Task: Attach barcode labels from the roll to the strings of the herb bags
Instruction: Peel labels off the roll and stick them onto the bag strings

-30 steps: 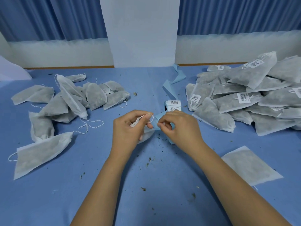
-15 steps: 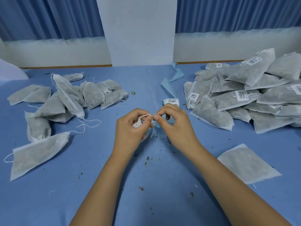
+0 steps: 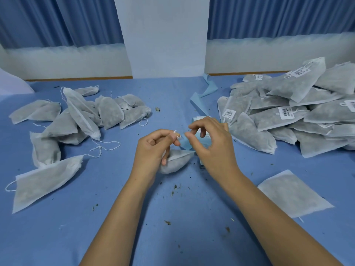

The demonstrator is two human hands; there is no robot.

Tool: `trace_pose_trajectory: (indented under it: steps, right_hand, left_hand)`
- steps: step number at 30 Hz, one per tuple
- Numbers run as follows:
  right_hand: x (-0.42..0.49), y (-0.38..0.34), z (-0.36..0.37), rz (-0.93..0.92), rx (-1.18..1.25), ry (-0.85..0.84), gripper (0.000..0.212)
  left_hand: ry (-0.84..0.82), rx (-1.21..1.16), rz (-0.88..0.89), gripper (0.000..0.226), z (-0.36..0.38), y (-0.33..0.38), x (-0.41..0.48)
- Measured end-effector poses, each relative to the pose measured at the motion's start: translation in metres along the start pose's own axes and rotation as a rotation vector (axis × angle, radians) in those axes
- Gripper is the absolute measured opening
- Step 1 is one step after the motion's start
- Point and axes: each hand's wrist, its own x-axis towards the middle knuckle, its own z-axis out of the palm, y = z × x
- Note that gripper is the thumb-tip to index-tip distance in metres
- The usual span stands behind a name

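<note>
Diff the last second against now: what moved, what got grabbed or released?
The right hand drew back from the left hand: their fingertips met half a second ago, now they stand apart. The left hand keeps pinching the string, with the herb bag now showing beneath it. Whether the right hand holds a label is unclear. The left pile and right pile stayed put.

Soft, even, cool light fills the scene; the blue worktop (image 3: 57,237) shows no glare, and only faint shadows lie under the bags (image 3: 44,181). The wide lens bows the curtains (image 3: 57,22) and the worktop's far edge towards the corners, where detail softens.
</note>
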Motion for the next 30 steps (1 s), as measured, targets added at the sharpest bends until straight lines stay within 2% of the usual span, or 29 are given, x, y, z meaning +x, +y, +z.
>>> trace_pose_trajectory:
  steps: [5, 9, 13, 17, 21, 24, 27, 30]
  right_hand:
    - [-0.002, -0.001, 0.003, -0.128, -0.055, -0.015, 0.007]
    - [-0.001, 0.002, 0.002, -0.152, -0.077, 0.018, 0.008]
    - [0.0, 0.007, 0.0, -0.132, -0.125, 0.004, 0.009]
    - [0.001, 0.008, 0.001, -0.007, -0.055, -0.058, 0.014]
    - [0.013, 0.018, -0.012, 0.272, 0.135, 0.059, 0.019]
    - [0.017, 0.024, -0.016, 0.39, 0.202, 0.056, 0.017]
    - [0.021, 0.026, -0.02, 0.479, 0.299, 0.115, 0.016]
    - [0.024, 0.021, -0.024, 0.46, 0.428, 0.218, 0.012]
  left_hand:
    - [-0.023, 0.108, 0.047, 0.023, 0.001, -0.003, 0.0]
    - [-0.09, 0.126, 0.052, 0.023, 0.0, -0.003, -0.001]
    - [-0.086, 0.161, 0.061, 0.019, 0.0, -0.001, -0.003]
    - [-0.066, 0.196, 0.058, 0.016, -0.001, 0.001, -0.003]
    - [-0.039, 0.213, 0.079, 0.019, -0.01, 0.001, 0.002]
    - [-0.101, 0.281, 0.129, 0.017, -0.014, -0.003, 0.002]
    - [-0.209, 0.35, 0.164, 0.015, -0.024, -0.003, 0.002]
    - [-0.14, 0.467, 0.219, 0.014, -0.026, -0.005, 0.007]
